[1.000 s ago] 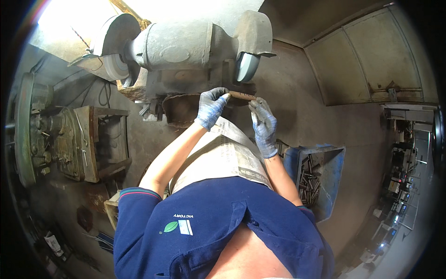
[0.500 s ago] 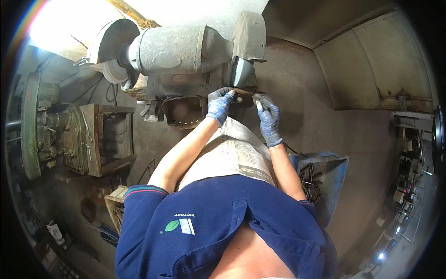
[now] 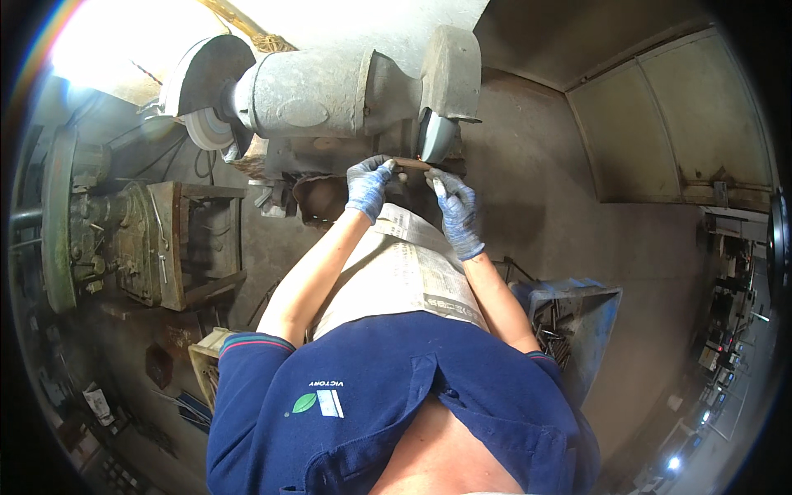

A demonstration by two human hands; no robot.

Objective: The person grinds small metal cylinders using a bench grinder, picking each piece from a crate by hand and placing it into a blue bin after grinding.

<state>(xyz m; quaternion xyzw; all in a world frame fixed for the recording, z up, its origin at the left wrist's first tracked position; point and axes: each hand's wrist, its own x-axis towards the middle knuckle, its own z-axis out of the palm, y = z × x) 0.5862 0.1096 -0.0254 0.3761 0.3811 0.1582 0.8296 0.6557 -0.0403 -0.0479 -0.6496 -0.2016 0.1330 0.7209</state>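
A short, narrow brownish metal bar [image 3: 412,164] spans the gap between my gloved hands, just under the right-hand wheel [image 3: 438,137] of a grey bench grinder [image 3: 305,92]. My left hand [image 3: 369,186] pinches the bar's left end, and my right hand [image 3: 454,206] grips its right end. A small orange glint shows where the bar meets the wheel's lower edge. Both gloves are blue with dark, dirty fingertips. The exact kind of the bar cannot be made out.
A second, pale wheel [image 3: 208,129] sits at the grinder's left end. A rusty opening [image 3: 320,198] lies below the motor. A blue-edged bin [image 3: 596,330] of metal rods stands by my right arm, a wooden box [image 3: 204,363] by my left. Old machinery [image 3: 132,247] fills the left side.
Both hands have shifted left with the bar, so its right part is now under the wheel. An orange glint has appeared at the wheel. The view has shifted slightly.
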